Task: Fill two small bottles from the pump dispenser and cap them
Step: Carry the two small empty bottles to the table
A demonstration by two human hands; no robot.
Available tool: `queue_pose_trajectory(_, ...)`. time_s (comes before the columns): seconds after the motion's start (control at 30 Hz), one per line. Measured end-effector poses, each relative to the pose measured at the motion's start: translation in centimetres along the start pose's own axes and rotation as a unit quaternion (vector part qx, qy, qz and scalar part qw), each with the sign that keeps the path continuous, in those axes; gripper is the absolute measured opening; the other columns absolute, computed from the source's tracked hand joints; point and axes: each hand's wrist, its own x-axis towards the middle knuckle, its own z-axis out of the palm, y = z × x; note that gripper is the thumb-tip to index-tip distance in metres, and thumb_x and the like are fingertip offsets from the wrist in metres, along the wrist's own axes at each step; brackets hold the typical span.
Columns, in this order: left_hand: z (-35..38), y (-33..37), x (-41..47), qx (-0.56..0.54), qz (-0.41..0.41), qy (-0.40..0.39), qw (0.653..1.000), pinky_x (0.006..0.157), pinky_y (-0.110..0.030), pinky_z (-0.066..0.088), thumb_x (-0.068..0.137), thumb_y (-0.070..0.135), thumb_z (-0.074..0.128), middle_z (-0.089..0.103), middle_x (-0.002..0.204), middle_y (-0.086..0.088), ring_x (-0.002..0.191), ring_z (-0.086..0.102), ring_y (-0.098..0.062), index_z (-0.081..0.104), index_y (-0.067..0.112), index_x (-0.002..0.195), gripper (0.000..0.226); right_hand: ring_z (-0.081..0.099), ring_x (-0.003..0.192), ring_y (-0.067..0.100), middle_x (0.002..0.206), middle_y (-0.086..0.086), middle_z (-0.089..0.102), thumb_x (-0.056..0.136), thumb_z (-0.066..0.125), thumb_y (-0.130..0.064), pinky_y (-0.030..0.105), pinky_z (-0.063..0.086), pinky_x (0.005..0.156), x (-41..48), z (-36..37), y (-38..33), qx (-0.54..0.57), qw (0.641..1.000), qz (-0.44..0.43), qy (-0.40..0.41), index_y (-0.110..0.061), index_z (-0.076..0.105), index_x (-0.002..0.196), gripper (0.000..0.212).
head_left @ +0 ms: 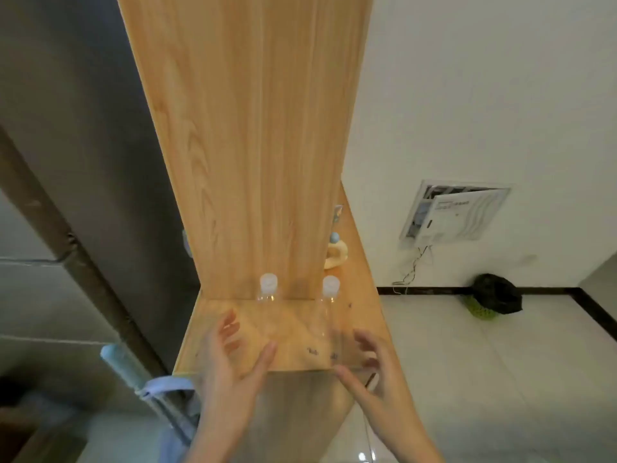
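You are looking down at a tall wooden panel point(260, 145) that is rising from the back of a wooden shelf top point(364, 295), and everything here is placed against that panel. The left bottle point(268, 289) is standing upright right at the panel's foot, clear and white-capped. The right bottle point(330, 289) is standing level with it at the panel's foot, nearer the panel's right edge, also clear and white-capped; the two are standing apart. You are reaching your left hand point(233, 359) in over the shelf top's near edge, well short of the panel, with fingers straight and thumb spread wide, gripping nothing that shows. Your right hand point(374, 365) is hovering at the near edge too, below the panel's right edge, with fingers relaxed and loosely spread, also holding nothing that shows. Faint clear edges and small dark printing are showing between your hands, but it is too blurred to say whether something transparent is lying there. A yellow object point(337, 257) with a blue ball on top is peeking out from behind the panel's right edge. Farther right of the panel, a white wall box point(457, 212) is hanging with its cover ajar, and a black bag point(497, 294) is sitting in a green basket point(480, 312) on the floor.
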Motion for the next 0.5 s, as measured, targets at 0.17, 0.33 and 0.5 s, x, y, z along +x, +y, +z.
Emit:
queue_pose_trajectory(0.17,2.3,0.7,2.7,0.001,-0.04,-0.103,0.994,0.103,-0.03,0.032,0.076,0.029,0.073,0.033,0.14,0.002,0.126,0.037,-0.014,0.015,0.022,0.143,0.089,0.049,0.114,-0.002,0.124,-0.006,0.05,0.077,0.077,-0.023,0.015,0.042,0.095,4.7,1.8,-0.3,0.043,0.998,0.049,-0.009,-0.027,0.043,0.123,0.058)
queue_pose_trajectory(0.33,3.4,0.5,3.8,-0.002,-0.024,-0.13,0.991,0.108,-0.038,0.035,0.081,0.017,0.069,0.043,0.136,-0.006,0.125,0.044,-0.018,0.027,0.009,0.138,0.071,0.055,0.112,0.017,0.114,-0.006,0.055,0.078,0.077,-0.019,0.032,0.046,0.097,6.7,2.8,0.0,0.032,0.999,0.036,-0.007,-0.019,0.049,0.122,0.052)
queue_pose_trajectory(0.5,3.7,0.2,4.1,0.027,-0.016,-0.121,0.992,0.098,-0.028,0.039,0.085,0.022,0.064,0.05,0.124,0.001,0.114,0.048,-0.01,0.039,0.014,0.127,0.05,0.059,0.094,0.002,0.098,-0.02,0.059,0.081,0.074,-0.019,0.016,0.046,0.082,6.9,3.1,-0.3,0.032,0.999,0.016,-0.005,-0.04,0.052,0.099,0.035)
